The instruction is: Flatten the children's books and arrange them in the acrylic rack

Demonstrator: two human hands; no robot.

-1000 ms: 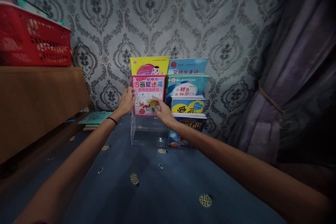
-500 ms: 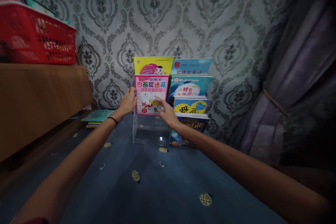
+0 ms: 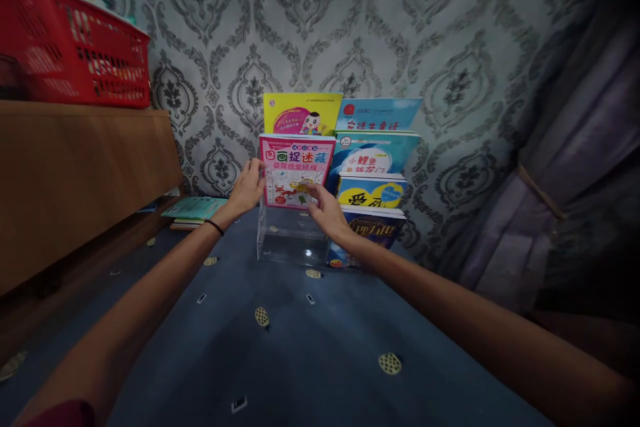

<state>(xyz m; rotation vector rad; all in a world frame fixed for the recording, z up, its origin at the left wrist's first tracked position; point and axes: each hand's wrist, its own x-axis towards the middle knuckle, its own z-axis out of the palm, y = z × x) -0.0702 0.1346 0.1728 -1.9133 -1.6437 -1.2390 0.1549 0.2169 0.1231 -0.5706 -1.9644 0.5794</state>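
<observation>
A pink picture book stands in the left column of a clear plastic book rack, in front of a yellow book. My left hand is closed on the pink book's left edge, its fingertips partly hidden there. With fingers stretched out, my right hand touches the lower right of the pink cover. In the right column, a light-blue book, a teal book, a blue-and-yellow book and a dark-blue book stand in steps, the last partly behind my right wrist.
The rack stands on a dark-blue patterned cloth against a patterned wall. At left, a red basket sits on a wooden cabinet, with a small stack of books beside it. A grey curtain hangs at right.
The view has shifted slightly, so the rack sits a little higher and further right. The pink book's top edge now shows more. Both hands have stayed at the pink book.
</observation>
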